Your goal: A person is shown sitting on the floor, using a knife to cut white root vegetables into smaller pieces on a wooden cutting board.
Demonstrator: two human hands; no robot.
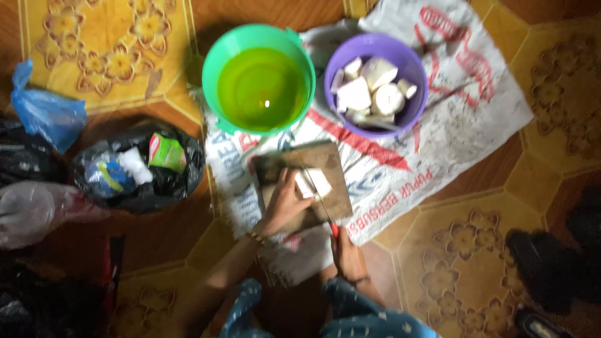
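Floor, sack-covered: your left hand [285, 203] pins white chunk [313, 183] on board [300, 181]; right hand [347, 253] grips knife [319, 197], blade crossing the chunk.

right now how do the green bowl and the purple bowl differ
The green bowl holds a yellowish liquid; the purple bowl holds white peeled chunks. The green bowl looks a little wider than the purple bowl. The green bowl lies partly off the printed sack, towards the tiled floor; the purple bowl sits fully on it. Both are round plastic bowls, standing upright side by side beyond the cutting board.
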